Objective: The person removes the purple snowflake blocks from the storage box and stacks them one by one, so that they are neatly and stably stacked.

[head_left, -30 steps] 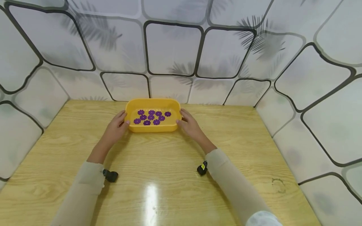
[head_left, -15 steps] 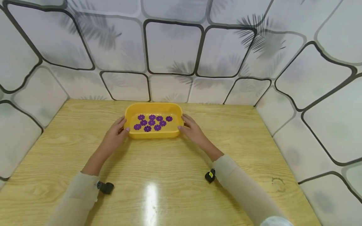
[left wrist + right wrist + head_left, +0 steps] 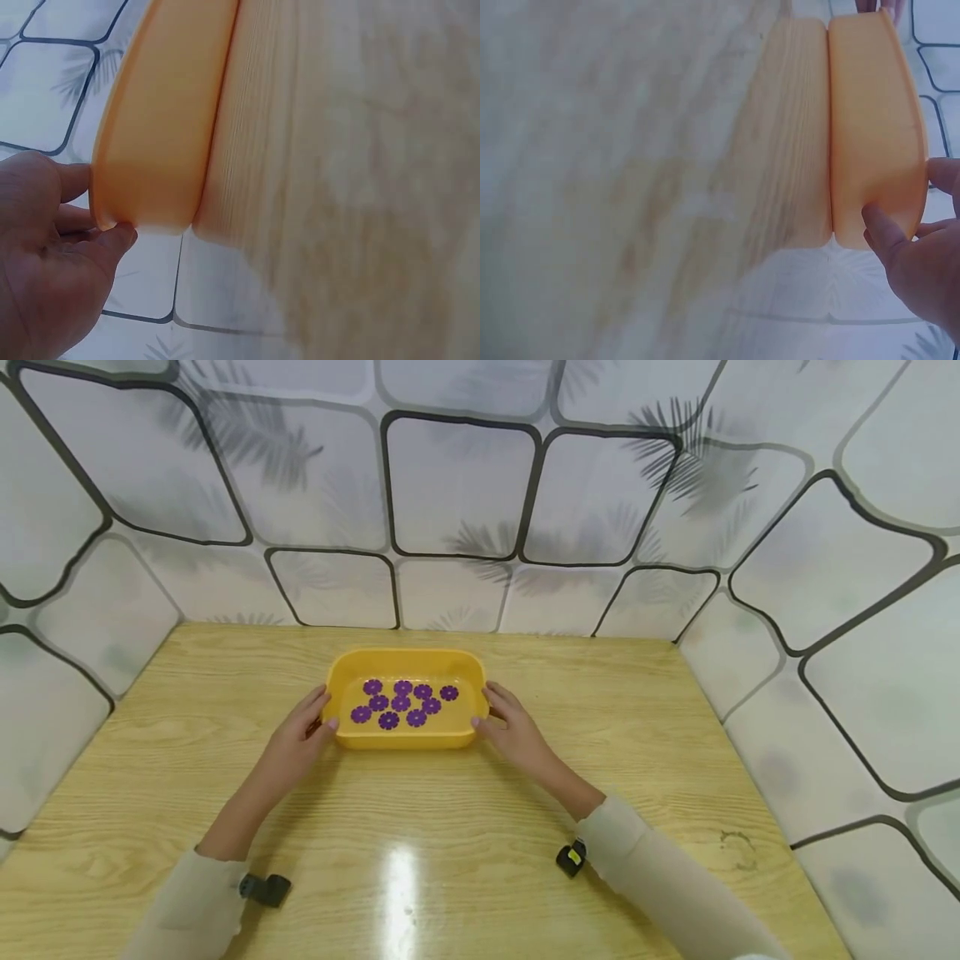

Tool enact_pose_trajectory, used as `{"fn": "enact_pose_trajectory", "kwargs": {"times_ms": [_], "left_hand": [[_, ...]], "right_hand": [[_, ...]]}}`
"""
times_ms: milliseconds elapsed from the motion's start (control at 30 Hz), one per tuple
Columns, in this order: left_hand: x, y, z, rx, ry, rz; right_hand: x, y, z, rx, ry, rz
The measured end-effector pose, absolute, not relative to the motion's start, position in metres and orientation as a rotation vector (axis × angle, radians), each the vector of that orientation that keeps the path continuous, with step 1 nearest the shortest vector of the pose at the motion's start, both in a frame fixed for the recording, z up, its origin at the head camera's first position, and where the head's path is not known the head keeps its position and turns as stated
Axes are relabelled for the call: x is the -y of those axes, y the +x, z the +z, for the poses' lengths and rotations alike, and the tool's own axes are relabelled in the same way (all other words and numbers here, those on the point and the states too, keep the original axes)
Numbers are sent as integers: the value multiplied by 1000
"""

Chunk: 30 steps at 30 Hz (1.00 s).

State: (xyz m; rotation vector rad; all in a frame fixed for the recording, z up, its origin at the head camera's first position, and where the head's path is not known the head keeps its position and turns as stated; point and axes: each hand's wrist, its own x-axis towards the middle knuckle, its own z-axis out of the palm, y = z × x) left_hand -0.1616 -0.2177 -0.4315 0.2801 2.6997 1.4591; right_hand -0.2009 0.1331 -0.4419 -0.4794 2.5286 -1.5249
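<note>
A yellow plastic tub (image 3: pixel 405 741) sits on the wooden table with several purple flower-shaped pieces (image 3: pixel 401 702) spread over its floor. At its left end my left hand (image 3: pixel 291 745) grips the rim, thumb toward the front corner. My right hand (image 3: pixel 521 739) holds the opposite end in the same way. In the left wrist view, the fingers and thumb pinch the rim of the tub (image 3: pixel 157 120). The right wrist view has the thumb against the outer wall of the tub (image 3: pixel 874 127), with fingers around the rim.
The glossy wood-grain table (image 3: pixel 450 843) reaches back to a wall (image 3: pixel 461 485) patterned with stone outlines and leaves. Similar panels stand along the left and right edges. A small black wrist camera (image 3: pixel 266 890) sits by the left cuff, another black camera (image 3: pixel 572 857) by the right.
Both hands have drawn the tub toward me over the table, away from the back wall. The purple pieces moved along inside it, and the grip looks the same.
</note>
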Motion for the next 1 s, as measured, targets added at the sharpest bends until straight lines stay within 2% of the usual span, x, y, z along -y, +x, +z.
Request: {"fn": "enact_pose_trajectory", "kwargs": {"times_ms": [467,767,1000], "left_hand": [[216,-145,-428,-2706,249,1440],[231,-165,-425,-2769,398,1399],[237,-180,-426,-2757,413,1334]], "right_hand": [[-136,-181,-438,-2560,-489,-1498],[-135,-180,-437,-2558,-475,-1505],[-134,-179,-438,-2555,-472,-1509]]}}
